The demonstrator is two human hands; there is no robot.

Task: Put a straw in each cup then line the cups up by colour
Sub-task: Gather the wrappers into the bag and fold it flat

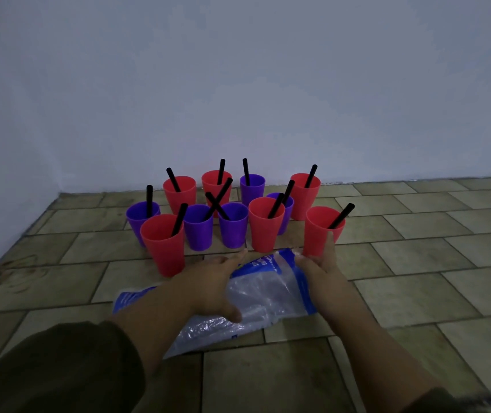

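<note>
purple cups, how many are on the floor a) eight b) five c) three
b, five purple cups stand on the tiles, each with a black straw in it, mixed in among six red cups.

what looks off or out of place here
Red cups and purple cups stand mixed in a cluster, not in colour lines. Two straws from the neighbouring front purple cups cross in an X. A crumpled plastic bag lies on the tiled floor before them.
</note>
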